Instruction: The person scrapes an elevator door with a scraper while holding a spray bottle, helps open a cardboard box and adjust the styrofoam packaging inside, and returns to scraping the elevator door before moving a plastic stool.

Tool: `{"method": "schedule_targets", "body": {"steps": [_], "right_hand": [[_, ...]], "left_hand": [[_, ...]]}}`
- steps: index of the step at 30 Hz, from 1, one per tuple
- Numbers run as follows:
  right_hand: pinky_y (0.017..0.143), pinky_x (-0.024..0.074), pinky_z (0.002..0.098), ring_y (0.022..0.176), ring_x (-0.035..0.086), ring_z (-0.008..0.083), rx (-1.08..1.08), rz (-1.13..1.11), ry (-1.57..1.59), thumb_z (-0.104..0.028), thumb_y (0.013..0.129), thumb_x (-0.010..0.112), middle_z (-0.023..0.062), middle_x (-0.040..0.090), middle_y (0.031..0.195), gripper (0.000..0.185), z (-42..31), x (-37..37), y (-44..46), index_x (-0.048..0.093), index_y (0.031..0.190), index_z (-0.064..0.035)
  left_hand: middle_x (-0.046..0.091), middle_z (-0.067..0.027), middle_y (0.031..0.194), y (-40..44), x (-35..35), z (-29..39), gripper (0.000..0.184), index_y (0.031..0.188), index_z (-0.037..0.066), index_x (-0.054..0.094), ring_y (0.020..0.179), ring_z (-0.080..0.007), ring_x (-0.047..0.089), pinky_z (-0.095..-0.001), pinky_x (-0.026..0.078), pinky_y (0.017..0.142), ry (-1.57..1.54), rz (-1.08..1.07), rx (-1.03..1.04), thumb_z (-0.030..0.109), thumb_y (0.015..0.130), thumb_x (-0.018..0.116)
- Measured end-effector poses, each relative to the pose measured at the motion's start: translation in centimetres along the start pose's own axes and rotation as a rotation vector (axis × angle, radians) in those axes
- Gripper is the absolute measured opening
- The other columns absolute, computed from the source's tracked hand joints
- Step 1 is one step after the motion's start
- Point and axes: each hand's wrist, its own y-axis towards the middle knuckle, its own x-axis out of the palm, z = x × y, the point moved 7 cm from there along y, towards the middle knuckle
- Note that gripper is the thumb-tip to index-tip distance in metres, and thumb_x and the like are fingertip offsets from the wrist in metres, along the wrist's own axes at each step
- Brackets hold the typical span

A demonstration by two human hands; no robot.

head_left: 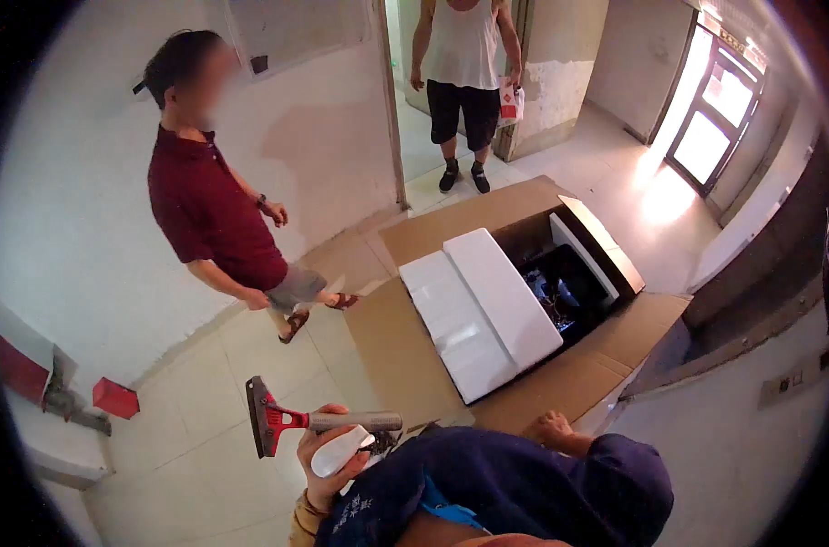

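My left hand (328, 465), with a tan cuff at the wrist, is closed around a scraper (282, 418) with a wide dark blade holder, a red neck and a grey handle. A rounded white object (343, 450) sits in the same hand; its kind is unclear. My right hand (555, 428) rests on a flap of the cardboard box (606, 342), its fingers loosely bent and holding nothing visible. White foam packing (483, 314) covers much of the box. Beside the foam, a dark item (569, 287) with shiny parts and wires shows inside.
One person (218, 210) in a dark red shirt stands left of the box. Another person (464, 55) in a white tank top stands by the doorway, carrying a white-and-red bag (511, 102). A red box (115, 397) lies at left. A glass door (715, 109) is at upper right.
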Motion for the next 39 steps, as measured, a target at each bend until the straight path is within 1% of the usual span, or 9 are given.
{"method": "schedule_targets", "body": {"steps": [5,15,21,26,29,31,33,35,39], "right_hand": [[0.104,0.0377,0.0472,0.128,0.045,0.0313,-0.234,-0.109,0.044,-0.027,0.089,0.053,0.0117,0.049,0.137,0.039,-2.2,-5.0,-0.1,0.057,0.127,-0.0172],[0.106,0.0371,0.047,0.129,0.044,0.0309,-0.22,-0.239,-0.006,-0.022,0.076,0.069,0.0119,0.049,0.138,0.058,1.8,-8.6,-2.5,0.053,0.132,-0.0196],[0.095,0.0487,0.0456,0.124,0.05,0.0325,-0.246,-0.308,0.041,-0.015,0.073,0.069,0.011,0.051,0.135,0.061,-0.9,-7.4,1.4,0.053,0.131,-0.0198],[0.093,0.0497,0.0441,0.124,0.052,0.0307,-0.253,-0.606,0.009,-0.027,0.073,0.078,0.0122,0.057,0.13,0.069,-2.8,-10.1,4.3,0.05,0.136,-0.0171],[0.094,0.0484,0.0415,0.119,0.055,0.0288,-0.49,-0.737,0.184,-0.039,0.073,0.081,0.0093,0.058,0.13,0.078,-6.9,-8.7,6.0,0.047,0.139,-0.0133],[0.094,0.0472,0.0391,0.118,0.056,0.0272,-0.524,-0.682,0.518,-0.043,0.074,0.081,0.0083,0.057,0.133,0.081,-11.3,-9.2,9.6,0.046,0.139,-0.0098],[0.093,0.0474,0.0405,0.116,0.056,0.0331,-0.409,-0.734,0.139,-0.052,0.077,0.073,0.017,0.057,0.131,0.077,-14.8,-7.0,15.4,0.049,0.134,-0.0061],[0.094,0.0462,0.0448,0.119,0.054,0.0359,-0.406,-0.265,0.273,-0.049,0.079,0.069,0.0175,0.056,0.131,0.07,-16.1,-6.6,18.8,0.051,0.131,-0.0056],[0.1,0.0408,0.0491,0.128,0.046,0.0364,-0.572,-0.161,-0.023,-0.043,0.08,0.068,0.0157,0.053,0.135,0.065,-24.4,-6.6,22.5,0.053,0.13,-0.0066]], "left_hand": [[0.059,-0.0215,0.116,5.1,3.8,6.2,0.041,0.101,0.003,0.072,0.102,-0.0302,0.061,-0.038,0.05,0.087,0.043,-0.065,-0.026,0.013,0.062,0.081],[0.06,-0.0214,0.114,5.5,7.1,7.2,0.04,0.101,0.002,0.072,0.105,-0.0309,0.06,-0.0392,0.049,0.089,0.023,-0.071,-0.056,0.014,0.063,0.081],[0.061,-0.0198,0.113,2.9,3.0,6.8,0.041,0.102,0.003,0.071,0.106,-0.0312,0.06,-0.0389,0.05,0.087,0.034,-0.008,-0.056,0.016,0.064,0.082],[0.062,-0.0194,0.115,-0.9,0.9,4.2,0.042,0.104,0.007,0.071,0.106,-0.0313,0.061,-0.0399,0.049,0.09,0.142,-0.006,-0.05,0.011,0.063,0.082],[0.062,-0.0182,0.115,-3.5,-0.7,6.4,0.042,0.105,0.008,0.07,0.104,-0.0305,0.062,-0.0387,0.049,0.089,0.157,0.023,0.001,0.013,0.065,0.081],[0.061,-0.0177,0.115,-5.7,-3.4,3.9,0.042,0.106,0.01,0.07,0.105,-0.0306,0.061,-0.0378,0.05,0.087,0.131,0.051,-0.047,0.014,0.066,0.081],[0.059,-0.0175,0.117,-7.0,-4.4,2.2,0.04,0.105,0.008,0.07,0.104,-0.0296,0.062,-0.0377,0.049,0.088,0.117,0.096,-0.061,0.011,0.067,0.081],[0.059,-0.0172,0.119,-7.3,-3.9,1.7,0.04,0.105,0.007,0.07,0.104,-0.029,0.062,-0.0377,0.049,0.089,0.096,0.133,-0.161,0.01,0.067,0.081],[0.057,-0.0148,0.123,-10.2,-4.0,-1.1,0.04,0.103,-0.001,0.068,0.108,-0.0247,0.06,-0.0358,0.049,0.092,-0.177,0.311,-0.495,0.004,0.067,0.083]]}}
